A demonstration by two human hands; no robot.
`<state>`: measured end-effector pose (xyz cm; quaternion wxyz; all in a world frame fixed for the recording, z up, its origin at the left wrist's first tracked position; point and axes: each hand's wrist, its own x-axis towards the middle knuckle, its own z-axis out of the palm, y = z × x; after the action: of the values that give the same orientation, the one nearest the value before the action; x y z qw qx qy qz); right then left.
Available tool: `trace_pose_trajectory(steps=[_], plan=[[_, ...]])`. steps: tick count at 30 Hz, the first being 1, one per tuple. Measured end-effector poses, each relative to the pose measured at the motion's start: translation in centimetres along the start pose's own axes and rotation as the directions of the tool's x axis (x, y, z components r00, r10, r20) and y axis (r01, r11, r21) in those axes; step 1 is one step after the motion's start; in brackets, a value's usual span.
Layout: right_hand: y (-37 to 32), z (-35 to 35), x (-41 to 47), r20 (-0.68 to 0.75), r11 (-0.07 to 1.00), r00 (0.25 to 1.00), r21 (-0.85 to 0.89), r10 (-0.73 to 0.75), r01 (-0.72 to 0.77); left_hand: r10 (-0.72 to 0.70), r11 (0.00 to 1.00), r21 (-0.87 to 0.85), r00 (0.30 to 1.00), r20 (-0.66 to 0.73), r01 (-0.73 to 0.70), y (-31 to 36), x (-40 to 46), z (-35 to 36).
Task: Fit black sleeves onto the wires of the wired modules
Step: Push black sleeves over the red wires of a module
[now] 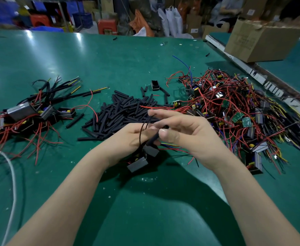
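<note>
Both hands met just above the green matted surface [110,61], close to the frame's centre. Left hand [128,137] curled its fingers round a thin bundle of black wires [142,132] rising from a small black boxy wired module [138,161], which hung beneath the hands at about 6 o'clock of them. Right hand [182,132] pinched a short black tubular sleeve [154,138] between thumb and forefinger, its other fingers spread loosely; the sleeve lay against the wires, though motion blur hid whether it was already threaded on.

At 12 o'clock from the hands sat a loose heap of black sleeves [122,110]. At 3 o'clock sprawled a tangled pile of modules with bare red, yellow and blue wires [234,107]. At 9 o'clock lay a smaller cluster of modules whose wires already wore black sleeves [39,107]. A brown cardboard box [259,41] stood at 1 o'clock on the neighbouring bench, its flaps open; its contents could not be seen. A white cable [12,178] curved along the surface at 8 o'clock.
</note>
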<state>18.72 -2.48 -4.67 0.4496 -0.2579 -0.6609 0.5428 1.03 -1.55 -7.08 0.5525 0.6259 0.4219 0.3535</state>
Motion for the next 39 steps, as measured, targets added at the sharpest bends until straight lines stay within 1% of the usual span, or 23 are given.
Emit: trace_pose_trajectory(steps=[2, 3, 5, 7, 9, 10, 12, 14, 16, 18, 20, 22, 24, 26, 30, 33, 36, 39], plan=[[0.3, 0.5, 0.2, -0.053, 1.0, 0.999, -0.007, 0.004, -0.004, 0.018, 0.999, 0.042, 1.0, 0.026, -0.019, 0.1, -0.2, 0.1], [0.4, 0.7, 0.3, -0.091, 1.0, 0.996, -0.004, -0.003, 0.003, 0.024, 0.999, 0.035, 0.999, 0.037, -0.025, 0.2, -0.3, 0.2], [0.6, 0.8, 0.5, -0.174, 1.0, 0.985, 0.025, -0.01, 0.015, 0.024, 0.997, -0.077, 0.998, 0.052, -0.02, 0.5, -0.1, 0.5], [0.8, 0.5, 0.6, -0.247, 0.998, 0.969, 0.068, 0.007, 0.01, 0.033, 0.972, -0.233, 0.999, 0.023, -0.027, 0.9, 0.3, 0.6], [1.0, 0.1, 0.7, -0.29, 0.997, 0.956, 0.067, 0.045, -0.027, 0.011, 0.947, -0.321, 1.0, -0.002, -0.011, 1.3, 0.5, 0.6], [1.0, 0.0, 0.6, -0.299, 0.998, 0.952, 0.051, 0.061, -0.048, 0.012, 0.952, -0.305, 1.0, -0.013, -0.015, 1.3, 0.5, 0.6], [1.0, -0.1, 0.6, -0.299, 0.998, 0.952, 0.005, 0.068, -0.069, 0.068, 0.978, -0.192, 0.996, -0.055, -0.077, 1.2, 0.3, 0.8], [1.1, 0.1, 0.6, -0.309, 0.998, 0.95, -0.033, 0.045, -0.058, 0.116, 0.986, -0.109, 0.987, -0.115, -0.128, 0.8, 0.0, 1.0], [1.1, -0.1, 0.6, -0.369, 0.999, 0.929, -0.023, 0.014, -0.024, 0.129, 0.984, -0.104, 0.978, -0.167, -0.147, 0.6, 0.1, 1.1], [1.0, -0.6, 0.8, -0.475, 0.999, 0.88, 0.04, 0.015, 0.004, 0.116, 0.987, -0.082, 0.973, -0.197, -0.135, 0.5, 0.2, 1.2], [1.0, -1.2, 0.9, -0.56, 0.994, 0.827, 0.107, 0.036, 0.029, 0.072, 0.99, -0.108, 0.978, -0.197, -0.094, 0.6, 0.3, 1.2], [1.0, -1.5, 0.9, -0.609, 0.995, 0.792, 0.097, 0.038, 0.026, 0.03, 0.984, -0.17, 0.986, -0.166, -0.058, 0.6, 0.3, 1.2], [1.1, -1.6, 0.9, -0.62, 0.999, 0.785, 0.047, 0.015, 0.018, 0.024, 0.98, -0.193, 0.99, -0.141, -0.051, 0.7, 0.3, 1.1], [1.0, -1.5, 0.9, -0.615, 0.999, 0.788, 0.039, -0.001, 0.032, 0.028, 0.977, -0.206, 0.99, -0.138, -0.056, 0.7, 0.4, 1.1], [0.7, -1.6, 0.9, -0.63, 0.999, 0.776, 0.016, -0.023, 0.042, 0.05, 0.969, -0.234, 0.987, -0.152, -0.084, 0.8, 0.2, 1.1], [0.7, -1.4, 0.9, -0.623, 0.999, 0.782, -0.006, -0.029, 0.033, 0.065, 0.963, -0.248, 0.982, -0.177, -0.109, 0.7, 0.3, 1.1], [0.8, -1.1, 0.9, -0.602, 0.999, 0.798, -0.048, -0.044, 0.019, 0.086, 0.965, -0.228, 0.978, -0.19, -0.129, 0.6, 0.4, 1.3], [1.3, -0.6, 1.0, -0.566, 0.998, 0.823, -0.053, -0.042, 0.015, 0.105, 0.982, -0.133, 0.977, -0.186, -0.131, 0.5, 0.3, 1.4]])
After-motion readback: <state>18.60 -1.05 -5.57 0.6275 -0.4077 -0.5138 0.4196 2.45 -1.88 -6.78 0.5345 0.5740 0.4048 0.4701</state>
